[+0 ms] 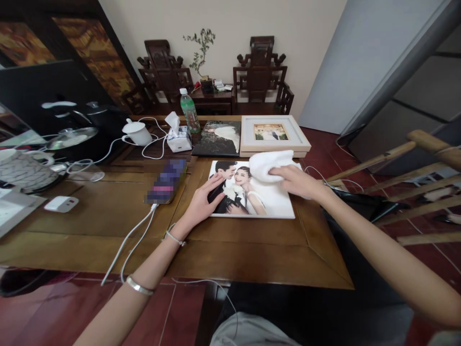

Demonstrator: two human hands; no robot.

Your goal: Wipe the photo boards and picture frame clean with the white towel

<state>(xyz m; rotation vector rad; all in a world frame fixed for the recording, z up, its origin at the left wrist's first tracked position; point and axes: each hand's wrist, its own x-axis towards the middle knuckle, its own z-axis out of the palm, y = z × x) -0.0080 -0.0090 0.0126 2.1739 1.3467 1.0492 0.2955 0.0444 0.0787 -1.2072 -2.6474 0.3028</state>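
Observation:
A flat photo panel (pixel 273 199) with a wedding portrait of two people lies on the wooden table in front of me. My left hand (pixel 204 198) rests along its left edge, fingers stretched out and holding nothing. A white cloth (pixel 268 166) is gripped in my right hand (pixel 297 180), which is over the panel's upper right part. The cloth covers that corner of the picture. Just behind the panel lie a dark photo panel (pixel 219 139) and a pale wooden picture frame (pixel 304 139) with a small photo in its middle.
A phone (pixel 169 180) with a white cable lies left of my left hand. Farther back stand a tissue box (pixel 179 139), a green-labelled bottle (pixel 189 110) and a white lidded cup (pixel 137 132). A patterned kettle (pixel 25 170) and charger (pixel 62 204) are at the left; a wooden chair (pixel 414 192) at the right.

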